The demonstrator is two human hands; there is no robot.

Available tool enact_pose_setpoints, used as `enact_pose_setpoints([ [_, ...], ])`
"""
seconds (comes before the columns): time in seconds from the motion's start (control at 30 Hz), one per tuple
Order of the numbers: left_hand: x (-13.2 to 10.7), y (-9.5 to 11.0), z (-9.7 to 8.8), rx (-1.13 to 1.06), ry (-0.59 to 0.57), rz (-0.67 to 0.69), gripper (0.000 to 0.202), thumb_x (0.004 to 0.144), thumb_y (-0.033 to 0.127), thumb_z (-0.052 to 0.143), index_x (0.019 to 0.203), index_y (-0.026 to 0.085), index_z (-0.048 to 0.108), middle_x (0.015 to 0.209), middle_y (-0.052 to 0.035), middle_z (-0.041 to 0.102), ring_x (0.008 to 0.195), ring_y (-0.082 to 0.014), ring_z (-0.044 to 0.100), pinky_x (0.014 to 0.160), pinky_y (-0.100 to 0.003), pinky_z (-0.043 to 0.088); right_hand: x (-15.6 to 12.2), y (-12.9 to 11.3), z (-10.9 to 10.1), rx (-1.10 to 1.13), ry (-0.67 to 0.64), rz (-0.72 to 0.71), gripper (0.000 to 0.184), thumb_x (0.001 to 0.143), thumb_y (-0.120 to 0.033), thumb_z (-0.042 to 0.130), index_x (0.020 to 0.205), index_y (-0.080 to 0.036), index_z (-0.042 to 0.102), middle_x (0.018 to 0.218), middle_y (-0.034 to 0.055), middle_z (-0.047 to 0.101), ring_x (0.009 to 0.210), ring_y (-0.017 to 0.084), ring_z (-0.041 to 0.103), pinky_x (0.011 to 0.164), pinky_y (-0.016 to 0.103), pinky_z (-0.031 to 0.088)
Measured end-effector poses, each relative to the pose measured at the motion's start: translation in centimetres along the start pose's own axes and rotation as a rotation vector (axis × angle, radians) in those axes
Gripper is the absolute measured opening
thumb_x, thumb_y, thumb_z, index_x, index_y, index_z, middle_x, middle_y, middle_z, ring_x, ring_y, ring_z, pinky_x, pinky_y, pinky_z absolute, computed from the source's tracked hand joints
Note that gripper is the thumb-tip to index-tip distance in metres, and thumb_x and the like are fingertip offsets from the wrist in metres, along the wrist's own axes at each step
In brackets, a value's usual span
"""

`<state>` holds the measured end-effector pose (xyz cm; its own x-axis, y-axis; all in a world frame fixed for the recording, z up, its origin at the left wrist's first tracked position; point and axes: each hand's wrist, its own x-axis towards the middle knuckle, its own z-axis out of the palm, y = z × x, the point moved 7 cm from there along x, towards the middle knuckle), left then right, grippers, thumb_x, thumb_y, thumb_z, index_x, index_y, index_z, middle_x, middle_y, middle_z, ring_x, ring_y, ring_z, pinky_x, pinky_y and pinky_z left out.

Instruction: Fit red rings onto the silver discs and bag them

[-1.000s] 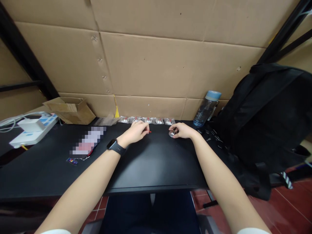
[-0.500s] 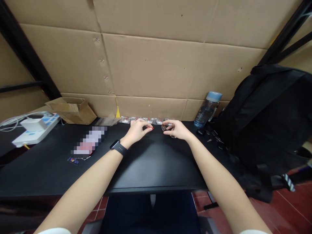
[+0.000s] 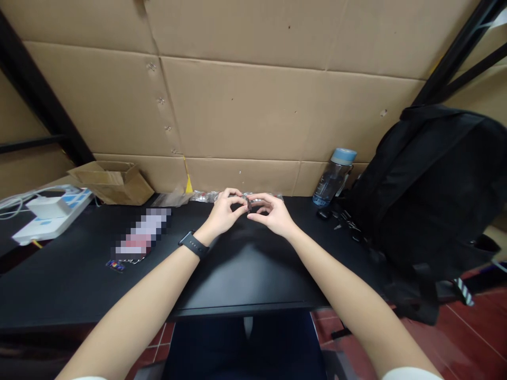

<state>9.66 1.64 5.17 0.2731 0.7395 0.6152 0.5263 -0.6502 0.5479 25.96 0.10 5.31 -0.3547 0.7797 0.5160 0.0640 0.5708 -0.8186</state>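
Note:
Over the back middle of the black table, my left hand (image 3: 225, 212) and my right hand (image 3: 273, 211) meet at their fingertips. My right hand pinches the rim of a small, dark, round, partly see-through piece (image 3: 249, 205), held on edge; its exact kind is too small to tell. The left thumb and forefinger are pinched together against the other side of this piece. A tiny red piece seen in them earlier is now hidden. Behind the hands, a row of small clear plastic packets (image 3: 204, 196) lies along the cardboard wall.
A blue-lidded water bottle (image 3: 335, 177), keys (image 3: 348, 221) and a black backpack (image 3: 435, 206) stand or lie to the right. At left are an open paper bag (image 3: 114, 182), a white power strip (image 3: 51, 216), and a blurred-out flat item (image 3: 142, 232) with a small charm (image 3: 115, 266).
My right hand has moved left with the round piece, bringing it against my left fingertips. The red piece in my left fingers has gone out of sight. The view has shifted slightly.

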Motion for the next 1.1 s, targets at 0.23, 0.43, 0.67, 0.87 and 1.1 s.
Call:
enact_pose_setpoints([
  [0.23, -0.2, 0.7, 0.1, 0.014, 0.021, -0.025, 0.008, 0.089, 0.028, 0.068, 0.090, 0.024, 0.074, 0.116, -0.0058, 0.058, 0.114, -0.0247, 0.055, 0.110, -0.046, 0.039, -0.2, 0.4, 0.2, 0.017, 0.060, 0.048, 0.044, 0.070, -0.043, 0.086, 0.102, -0.023, 0.063, 0.133, 0.0106, 0.065, 0.104, 0.024, 0.071, 0.079, 0.033, 0.058],
  [0.43, -0.5, 1.9, -0.6, 0.135, 0.062, -0.003, 0.010, 0.091, 0.030, 0.067, 0.089, 0.026, 0.076, 0.115, -0.0057, 0.058, 0.115, -0.0274, 0.051, 0.106, -0.049, 0.038, -0.1, 1.6, 0.2, 0.098, 0.093, 0.124, 0.043, 0.068, -0.049, 0.086, 0.088, -0.020, 0.060, 0.128, 0.0093, 0.066, 0.096, 0.021, 0.072, 0.090, 0.037, 0.059],
  [0.67, -0.4, 2.9, -1.3, 0.205, 0.072, 0.018, 0.011, 0.090, 0.035, 0.070, 0.088, 0.027, 0.077, 0.117, -0.0060, 0.059, 0.116, -0.0283, 0.049, 0.105, -0.049, 0.038, 0.3, 1.3, -0.5, -0.106, 0.085, 0.035, 0.034, 0.086, -0.054, 0.070, 0.087, -0.020, 0.070, 0.114, 0.0091, 0.066, 0.106, 0.023, 0.065, 0.088, 0.035, 0.056],
  [0.87, -0.6, 3.2, -0.7, 0.197, 0.025, 0.066, 0.010, 0.090, 0.032, 0.069, 0.088, 0.026, 0.076, 0.114, -0.0065, 0.060, 0.117, -0.0285, 0.049, 0.105, -0.048, 0.036, 0.2, 1.4, -0.6, -0.233, 0.025, 0.034, 0.027, 0.091, -0.045, 0.064, 0.085, -0.019, 0.068, 0.117, 0.0093, 0.060, 0.107, 0.021, 0.062, 0.077, 0.029, 0.054],
  [1.1, -0.3, 0.7, 0.5, 0.096, -0.110, -0.061, 0.024, 0.096, 0.029, 0.053, 0.115, 0.031, 0.067, 0.126, -0.0032, 0.063, 0.123, -0.0272, 0.050, 0.108, -0.048, 0.034, 0.0, 1.7, -0.3, -0.445, -0.123, -0.007, 0.012, 0.090, -0.028, 0.062, 0.083, -0.019, 0.065, 0.122, 0.0090, 0.055, 0.109, 0.020, 0.058, 0.079, 0.029, 0.052],
])
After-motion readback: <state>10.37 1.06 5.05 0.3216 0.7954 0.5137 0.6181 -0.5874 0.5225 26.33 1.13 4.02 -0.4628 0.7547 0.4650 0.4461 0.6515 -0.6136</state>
